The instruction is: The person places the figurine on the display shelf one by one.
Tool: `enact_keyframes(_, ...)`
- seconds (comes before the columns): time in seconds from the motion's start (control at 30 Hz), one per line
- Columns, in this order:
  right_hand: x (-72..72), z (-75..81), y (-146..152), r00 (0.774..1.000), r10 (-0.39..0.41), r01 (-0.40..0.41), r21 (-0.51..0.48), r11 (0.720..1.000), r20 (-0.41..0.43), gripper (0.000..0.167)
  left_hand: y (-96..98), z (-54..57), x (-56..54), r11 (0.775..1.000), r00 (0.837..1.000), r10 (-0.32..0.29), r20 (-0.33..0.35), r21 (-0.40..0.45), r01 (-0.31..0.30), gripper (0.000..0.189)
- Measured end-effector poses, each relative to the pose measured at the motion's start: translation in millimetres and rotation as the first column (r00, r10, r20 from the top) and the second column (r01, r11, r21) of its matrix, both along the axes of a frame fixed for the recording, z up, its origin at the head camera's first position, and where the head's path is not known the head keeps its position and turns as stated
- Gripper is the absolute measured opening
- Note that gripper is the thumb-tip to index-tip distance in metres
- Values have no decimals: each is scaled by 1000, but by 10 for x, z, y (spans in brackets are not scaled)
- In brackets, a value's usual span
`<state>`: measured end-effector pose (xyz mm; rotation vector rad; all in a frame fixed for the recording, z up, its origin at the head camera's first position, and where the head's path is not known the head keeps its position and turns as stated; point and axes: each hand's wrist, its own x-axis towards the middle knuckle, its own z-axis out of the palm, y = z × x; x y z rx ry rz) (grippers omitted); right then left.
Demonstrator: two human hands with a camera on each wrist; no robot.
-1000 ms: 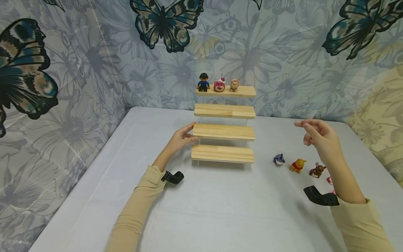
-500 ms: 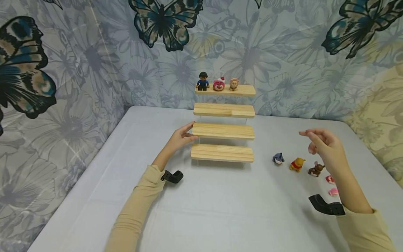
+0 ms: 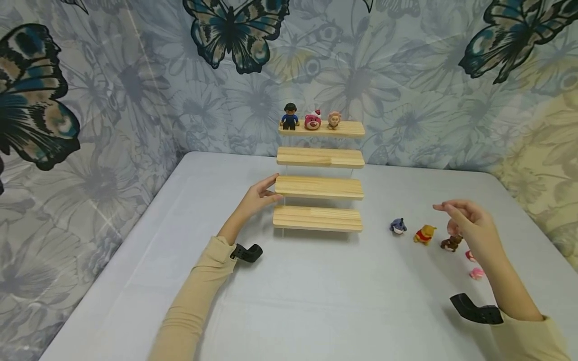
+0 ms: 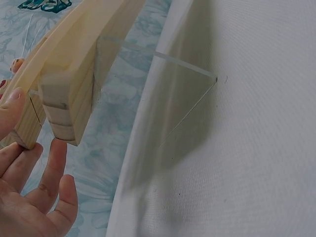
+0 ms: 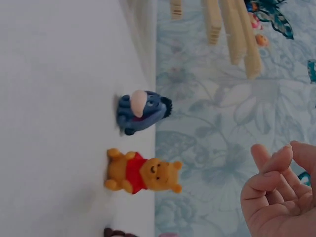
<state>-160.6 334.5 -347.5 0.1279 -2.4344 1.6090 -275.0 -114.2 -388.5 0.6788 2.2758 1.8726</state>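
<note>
In the head view, my left hand (image 3: 256, 199) grips the left end of a four-tier wooden display shelf (image 3: 318, 187), at the second tier from the bottom. The left wrist view has the thumb and fingers (image 4: 53, 170) at the plank ends. My right hand (image 3: 474, 228) hovers over the toys at the right, fingers loosely bent, holding nothing. Below and left of it are a blue donkey figure (image 3: 398, 226), a yellow bear figure in a red shirt (image 3: 424, 234) and a brown animal figure (image 3: 449, 243). The hand and wrist partly cover a red-and-pink figure (image 3: 470, 255) and a pink figure (image 3: 476, 273).
A dark-haired toy person (image 3: 289, 117), a pink bear head with a red hat (image 3: 312, 120) and a small peach-coloured figure (image 3: 333, 120) stand on the top tier. White cloth (image 3: 325, 301) covers the table. Butterfly-patterned fabric (image 3: 384, 90) hangs behind.
My right hand has come down and slightly to the right, closer to the brown figure. The left hand stays at the shelf, and the view has shifted a little.
</note>
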Motion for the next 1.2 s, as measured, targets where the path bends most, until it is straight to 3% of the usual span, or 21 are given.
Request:
enact_keyframes(0.2, 141, -73, 110, 999, -31, 26, 118, 993, 39, 21, 20, 141, 142, 1000, 1000, -10, 9, -13, 10, 64)
enact_keyframes(0.53, 302, -190, 230, 999, -28, 26, 72, 997, 38, 13, 13, 187, 139, 1000, 1000, 4, 6, -19, -4, 65)
enact_keyframes(0.8, 449, -334, 342, 998, -33, 29, 69, 997, 50, 13, 31, -47, -45, 1000, 1000, 2, -20, -7, -2, 67)
enact_keyframes(1.07, 550, -406, 372, 994, -53, 43, 99, 994, 97, 11, 22, -62, -38, 1000, 1000, 24, -15, -19, -24, 66)
enact_keyframes(1.2, 577, -439, 440, 995, -33, 27, 65, 998, 93, 19, 25, -68, -49, 1000, 999, 26, -23, -15, -26, 65)
